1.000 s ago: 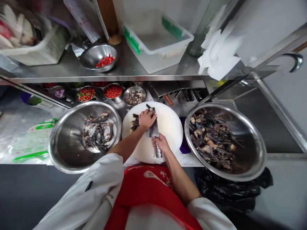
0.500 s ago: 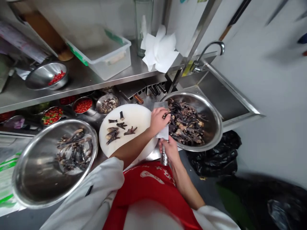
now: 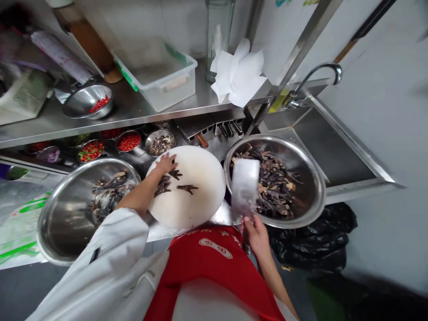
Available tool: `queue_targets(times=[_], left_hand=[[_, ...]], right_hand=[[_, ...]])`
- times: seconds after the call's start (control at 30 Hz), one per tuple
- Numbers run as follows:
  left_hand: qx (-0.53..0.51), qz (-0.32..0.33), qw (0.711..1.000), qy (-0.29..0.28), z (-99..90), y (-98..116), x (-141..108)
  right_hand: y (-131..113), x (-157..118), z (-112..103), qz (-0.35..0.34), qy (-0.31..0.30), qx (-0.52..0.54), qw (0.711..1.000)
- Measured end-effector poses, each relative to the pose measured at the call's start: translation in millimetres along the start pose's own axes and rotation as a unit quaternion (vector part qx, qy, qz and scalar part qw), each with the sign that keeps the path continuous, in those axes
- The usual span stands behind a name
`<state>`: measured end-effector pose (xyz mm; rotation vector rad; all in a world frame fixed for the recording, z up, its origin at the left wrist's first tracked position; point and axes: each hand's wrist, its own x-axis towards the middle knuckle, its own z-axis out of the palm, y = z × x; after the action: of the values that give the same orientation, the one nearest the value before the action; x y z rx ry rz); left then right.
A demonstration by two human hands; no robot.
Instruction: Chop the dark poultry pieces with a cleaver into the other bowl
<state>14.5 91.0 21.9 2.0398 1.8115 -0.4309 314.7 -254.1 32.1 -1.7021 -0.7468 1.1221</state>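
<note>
My left hand (image 3: 166, 164) reaches over the upper left of the round white cutting board (image 3: 200, 209), fingers spread, touching dark pieces there. Several dark clawed feet lie on the board, one of them (image 3: 187, 189) near the middle. My right hand (image 3: 255, 229) is wrapped round the handle of a cleaver, whose broad blade (image 3: 245, 185) stands over the left rim of the right steel bowl (image 3: 316, 196). That bowl holds a heap of dark feet (image 3: 276, 183).
A large steel bowl (image 3: 60, 223) with more dark pieces is at the left. Behind are small bowls of chopped red peppers (image 3: 129, 142), a steel shelf (image 3: 140, 117) with a plastic box (image 3: 174, 91), and a sink (image 3: 337, 147) at the right.
My left hand has left the cleaver blade and moved left onto the board's pieces, its fingers now spread. The cleaver and my right hand are slightly lower and further right in view.
</note>
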Motion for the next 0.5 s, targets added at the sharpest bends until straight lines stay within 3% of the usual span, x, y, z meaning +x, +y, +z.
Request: queue_targets(times=[0.07,0.13,0.33,0.5], left_hand=[[0.005,0.033,0.999,-0.009,16.0,-31.7,-20.8],[-0.007,0.043,0.999,0.010,33.9,-43.7,-46.0],[-0.054,-0.014,0.990,0.127,64.8,-30.1,-107.1],[-0.086,-0.048,0.976,0.194,69.5,-15.9,-122.8]], right_hand=[[5.1,8.8,20.1,0.050,-0.095,-0.038,0.993],[8.8,21.5,43.1,0.070,-0.149,-0.061,0.985],[20.0,52.7,102.2,0.037,-0.172,-0.084,0.981],[21.8,49.4,162.8,0.043,-0.204,-0.087,0.974]])
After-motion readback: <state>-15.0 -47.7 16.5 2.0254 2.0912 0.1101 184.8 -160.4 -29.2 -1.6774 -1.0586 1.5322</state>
